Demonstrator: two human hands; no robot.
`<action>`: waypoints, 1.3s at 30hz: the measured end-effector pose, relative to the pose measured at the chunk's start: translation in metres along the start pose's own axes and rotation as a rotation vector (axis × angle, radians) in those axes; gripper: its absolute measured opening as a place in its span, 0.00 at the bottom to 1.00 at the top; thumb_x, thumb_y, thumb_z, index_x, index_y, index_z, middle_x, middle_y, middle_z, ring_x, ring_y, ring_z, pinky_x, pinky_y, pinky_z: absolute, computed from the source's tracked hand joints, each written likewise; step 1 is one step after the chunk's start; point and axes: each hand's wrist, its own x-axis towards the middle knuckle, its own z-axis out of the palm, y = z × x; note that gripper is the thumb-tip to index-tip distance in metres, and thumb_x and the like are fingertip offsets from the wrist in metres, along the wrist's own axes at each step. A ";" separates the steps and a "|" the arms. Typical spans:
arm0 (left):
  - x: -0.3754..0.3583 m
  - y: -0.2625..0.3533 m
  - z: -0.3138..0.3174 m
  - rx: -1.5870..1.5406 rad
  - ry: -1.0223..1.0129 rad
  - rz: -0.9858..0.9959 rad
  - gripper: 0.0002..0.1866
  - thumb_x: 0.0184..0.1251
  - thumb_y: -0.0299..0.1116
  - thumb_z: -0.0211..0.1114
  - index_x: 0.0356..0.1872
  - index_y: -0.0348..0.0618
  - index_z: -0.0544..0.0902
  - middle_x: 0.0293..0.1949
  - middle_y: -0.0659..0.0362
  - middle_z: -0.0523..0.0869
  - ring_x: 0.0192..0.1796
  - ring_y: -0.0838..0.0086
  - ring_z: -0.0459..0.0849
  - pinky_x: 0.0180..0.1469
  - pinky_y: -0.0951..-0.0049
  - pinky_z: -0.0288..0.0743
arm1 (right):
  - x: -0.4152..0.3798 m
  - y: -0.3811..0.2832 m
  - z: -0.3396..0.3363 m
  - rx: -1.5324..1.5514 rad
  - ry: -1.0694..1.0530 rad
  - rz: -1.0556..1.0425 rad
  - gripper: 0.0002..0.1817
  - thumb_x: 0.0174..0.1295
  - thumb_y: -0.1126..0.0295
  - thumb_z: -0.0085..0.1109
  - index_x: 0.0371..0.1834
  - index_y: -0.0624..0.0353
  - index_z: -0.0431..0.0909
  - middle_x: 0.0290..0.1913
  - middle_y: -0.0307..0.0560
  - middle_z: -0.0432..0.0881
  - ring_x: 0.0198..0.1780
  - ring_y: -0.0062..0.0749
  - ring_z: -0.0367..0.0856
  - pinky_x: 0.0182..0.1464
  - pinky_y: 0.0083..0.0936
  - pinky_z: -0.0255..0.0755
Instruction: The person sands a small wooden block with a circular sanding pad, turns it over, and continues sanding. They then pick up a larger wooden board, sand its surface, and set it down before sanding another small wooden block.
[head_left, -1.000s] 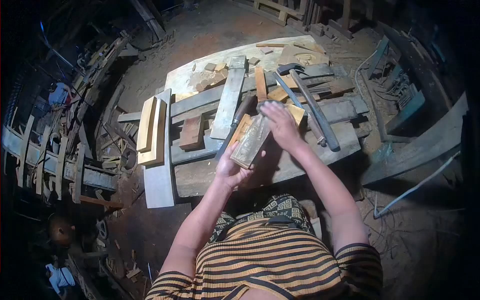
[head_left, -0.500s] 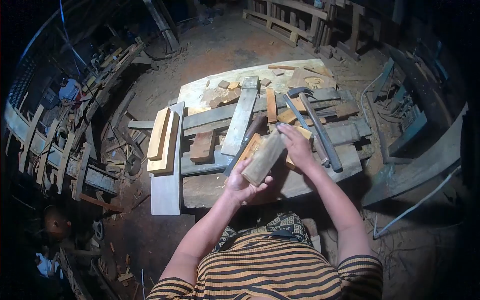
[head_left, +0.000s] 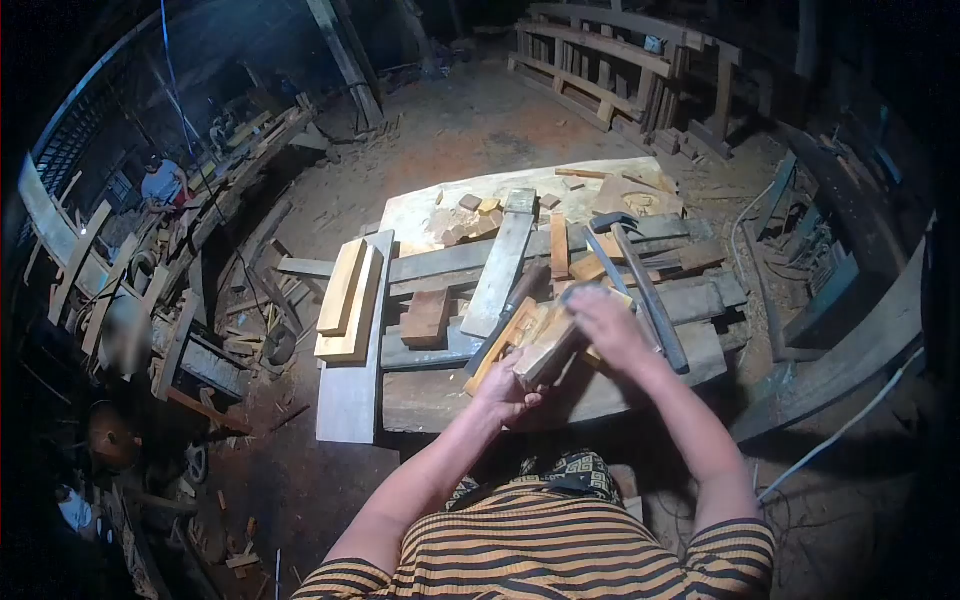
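A short wooden block [head_left: 550,343] is held over the near part of the bench, tilted with its near end toward me. My left hand [head_left: 505,388] is closed around the near end, thumb on one side and fingers beneath. At the far end my right hand [head_left: 615,328] bends its fingers over the block; motion blurs them partly. Just left of the block lies a tool with a dark wooden handle [head_left: 527,286] and a flat dark blade. A claw hammer [head_left: 652,300] rests to the right of my right hand. A reddish-brown block [head_left: 425,318] sits farther left.
Two pale yellow wood pieces [head_left: 350,305] lie stacked on a grey board [head_left: 345,405] at the bench's left. Grey planks [head_left: 500,265] and small offcuts cover the bench. A person [head_left: 162,182] is at the far left among scrap wood. A pale cable [head_left: 840,425] runs along the right.
The block has turned, showing its edge and near end more. My right hand has shifted over the block's far end. The whole view has moved slightly, with the bench lower in it.
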 end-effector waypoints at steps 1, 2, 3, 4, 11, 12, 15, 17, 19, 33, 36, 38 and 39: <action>0.002 0.001 0.001 0.006 -0.007 0.008 0.16 0.70 0.47 0.53 0.49 0.50 0.75 0.33 0.60 0.82 0.23 0.75 0.75 0.15 0.78 0.66 | 0.003 0.008 -0.003 -0.059 0.064 0.114 0.17 0.63 0.67 0.49 0.52 0.63 0.77 0.60 0.55 0.73 0.63 0.46 0.69 0.69 0.36 0.56; 0.004 0.002 -0.001 -0.015 0.000 0.009 0.16 0.70 0.47 0.52 0.50 0.49 0.75 0.35 0.59 0.82 0.24 0.73 0.76 0.16 0.79 0.66 | 0.005 0.017 0.004 -0.040 0.097 0.136 0.17 0.63 0.67 0.50 0.52 0.63 0.76 0.59 0.55 0.74 0.63 0.46 0.69 0.68 0.36 0.57; 0.005 0.002 -0.004 -0.038 0.012 0.008 0.17 0.70 0.47 0.52 0.50 0.49 0.75 0.36 0.58 0.82 0.24 0.72 0.77 0.16 0.80 0.66 | 0.004 0.022 0.013 -0.017 0.128 0.159 0.17 0.62 0.67 0.50 0.52 0.63 0.76 0.59 0.55 0.74 0.63 0.46 0.69 0.68 0.36 0.57; 0.003 0.003 -0.002 -0.009 0.028 0.030 0.17 0.69 0.47 0.52 0.49 0.46 0.76 0.38 0.57 0.83 0.29 0.69 0.82 0.19 0.76 0.74 | -0.001 -0.001 0.010 0.003 0.061 0.080 0.17 0.62 0.67 0.50 0.53 0.61 0.76 0.57 0.55 0.75 0.62 0.45 0.70 0.67 0.37 0.58; 0.018 0.001 -0.029 -0.036 0.037 0.008 0.15 0.66 0.37 0.60 0.50 0.44 0.75 0.40 0.56 0.83 0.39 0.71 0.84 0.36 0.69 0.82 | -0.024 -0.077 0.001 -0.095 0.031 -0.357 0.14 0.59 0.69 0.48 0.47 0.59 0.76 0.48 0.50 0.78 0.53 0.43 0.76 0.55 0.38 0.66; 0.000 0.008 -0.015 0.057 -0.051 -0.026 0.17 0.66 0.36 0.60 0.53 0.42 0.74 0.42 0.54 0.82 0.41 0.67 0.84 0.41 0.66 0.82 | -0.019 -0.041 0.007 -0.170 0.160 -0.304 0.13 0.60 0.69 0.47 0.45 0.59 0.77 0.47 0.50 0.79 0.54 0.43 0.75 0.57 0.37 0.65; -0.013 -0.005 0.023 0.105 0.057 0.171 0.19 0.66 0.38 0.61 0.54 0.42 0.73 0.44 0.54 0.81 0.41 0.67 0.83 0.40 0.67 0.81 | -0.016 0.018 0.002 -0.131 0.141 0.167 0.16 0.62 0.64 0.49 0.47 0.60 0.79 0.51 0.53 0.79 0.59 0.45 0.72 0.62 0.40 0.60; 0.004 -0.012 0.010 -0.052 -0.010 0.147 0.21 0.69 0.46 0.55 0.53 0.40 0.73 0.47 0.53 0.80 0.47 0.64 0.82 0.47 0.59 0.80 | -0.021 0.006 0.006 -0.098 0.121 0.145 0.15 0.62 0.65 0.50 0.47 0.59 0.79 0.51 0.53 0.79 0.60 0.44 0.72 0.63 0.40 0.59; -0.018 -0.008 0.037 -0.183 0.043 0.110 0.24 0.71 0.51 0.50 0.53 0.41 0.74 0.49 0.53 0.80 0.48 0.64 0.82 0.49 0.58 0.79 | -0.031 -0.043 0.009 0.092 0.047 0.044 0.13 0.61 0.69 0.52 0.47 0.60 0.79 0.53 0.54 0.79 0.60 0.45 0.72 0.64 0.39 0.60; 0.008 -0.017 0.006 -0.342 -0.166 0.047 0.29 0.73 0.55 0.40 0.62 0.43 0.68 0.58 0.45 0.74 0.55 0.47 0.76 0.56 0.45 0.73 | -0.025 -0.020 0.016 0.009 0.059 0.116 0.17 0.65 0.67 0.46 0.54 0.61 0.76 0.58 0.53 0.75 0.64 0.44 0.68 0.67 0.39 0.55; 0.005 -0.013 0.010 -0.409 -0.005 0.025 0.34 0.70 0.61 0.41 0.60 0.40 0.70 0.57 0.47 0.76 0.57 0.55 0.77 0.59 0.51 0.71 | -0.049 -0.091 0.035 0.014 -0.024 -0.182 0.16 0.63 0.67 0.50 0.53 0.58 0.77 0.57 0.51 0.76 0.62 0.44 0.70 0.66 0.43 0.56; 0.004 -0.014 0.009 -0.374 -0.055 0.070 0.36 0.68 0.63 0.41 0.59 0.38 0.70 0.56 0.48 0.76 0.57 0.58 0.77 0.61 0.54 0.70 | -0.056 -0.095 0.033 0.019 -0.102 -0.192 0.16 0.62 0.67 0.54 0.52 0.56 0.77 0.57 0.51 0.76 0.63 0.43 0.70 0.66 0.43 0.56; 0.003 -0.016 0.008 -0.343 -0.109 0.124 0.38 0.67 0.65 0.41 0.58 0.37 0.71 0.56 0.49 0.77 0.57 0.60 0.77 0.62 0.57 0.69 | -0.047 -0.077 0.029 -0.013 -0.089 -0.261 0.16 0.63 0.66 0.52 0.53 0.57 0.77 0.57 0.51 0.76 0.62 0.42 0.70 0.66 0.43 0.56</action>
